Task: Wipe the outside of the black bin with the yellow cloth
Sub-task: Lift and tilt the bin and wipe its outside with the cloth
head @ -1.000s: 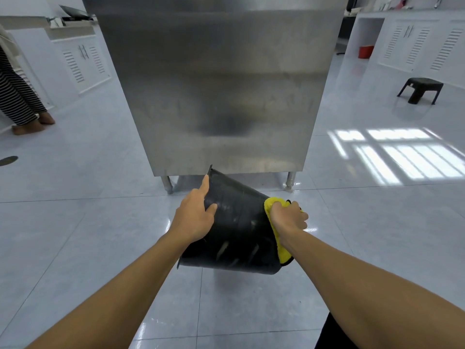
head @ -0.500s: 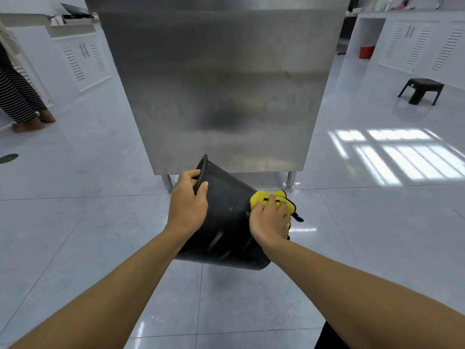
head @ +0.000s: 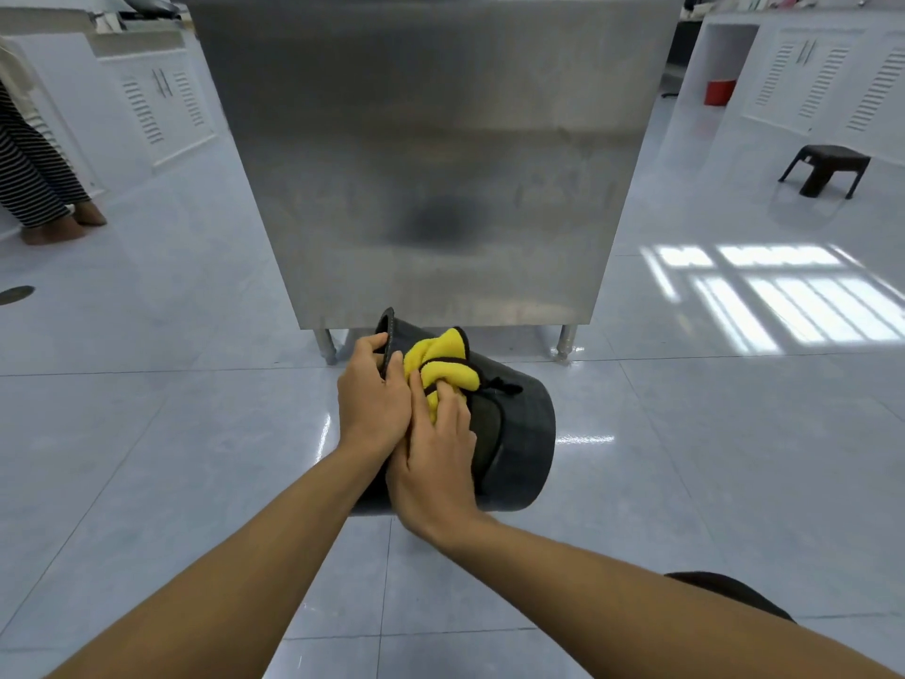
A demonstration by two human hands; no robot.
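My left hand [head: 373,399] has its fingers [head: 374,341] curled tight over the rim of the black bin [head: 524,433], thumb side toward me, holding it steady. My right hand [head: 436,463] sits just beside it, touching it at the knuckles, with its fingers [head: 448,401] closed around a bunched yellow cloth [head: 440,361] and pressing it against the bin's outer wall close to the rim. The cloth is bright yellow and plush, folded into thick rolls, with a dark stitched edge and a small dark tag or loop trailing to the right.

The bin is a round, matte black tub lying tilted on its side, its open mouth facing left and away from me, its flat base pointing right. The wall looks smooth and slightly glossy, with a raised band curving round it near the base. It rests on a pale, shiny tiled floor [head: 196,458] directly in front of a tall stainless steel cabinet [head: 431,154] that stands on short metal legs.

Further off, a small dark stool [head: 825,169] stands to the right, white louvred cupboards [head: 161,100] line both sides, and a person's striped trouser legs [head: 29,174] show at far left
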